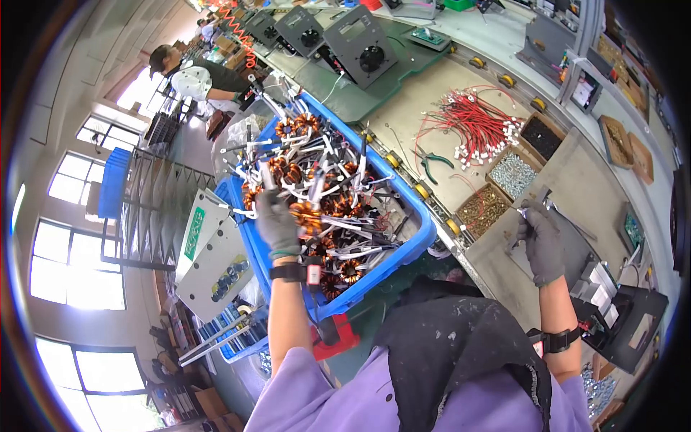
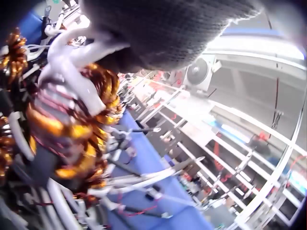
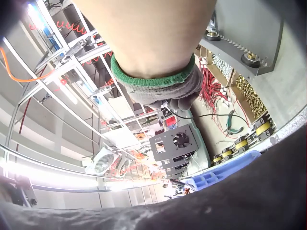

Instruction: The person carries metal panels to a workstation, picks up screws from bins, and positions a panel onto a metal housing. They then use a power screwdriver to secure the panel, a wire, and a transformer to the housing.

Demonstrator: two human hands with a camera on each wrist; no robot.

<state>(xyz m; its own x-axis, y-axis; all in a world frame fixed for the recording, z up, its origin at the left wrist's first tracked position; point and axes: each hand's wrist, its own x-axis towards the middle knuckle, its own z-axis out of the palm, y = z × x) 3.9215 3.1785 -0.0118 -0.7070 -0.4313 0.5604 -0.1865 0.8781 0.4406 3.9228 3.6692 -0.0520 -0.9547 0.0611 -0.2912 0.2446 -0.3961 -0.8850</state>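
My gloved left hand (image 1: 277, 223) is over the blue bin (image 1: 425, 230), gripping the white sleeved leads (image 2: 79, 88) of a copper-wound toroid coil (image 2: 72, 129). In the head view that coil appears blurred beside the fingers, above many similar coils (image 1: 349, 270) heaped with white and black leads. My right hand (image 1: 541, 241), gloved too, is above the bench at right. Its fingers are curled together and pinch a small shiny metal piece (image 3: 165, 103), whose kind I cannot tell. A grey metal plate (image 1: 565, 245) lies beneath and beside this hand.
Boxes of brass screws (image 1: 484, 209), silver screws (image 1: 512, 175) and black parts (image 1: 541, 137) line the bench, near red wires (image 1: 471, 126) and green-handled pliers (image 1: 432, 164). Grey fan housings (image 1: 360, 47) stand farther along. A roller rail (image 1: 421, 191) edges the bin. Another person (image 1: 198, 75) works at far left.
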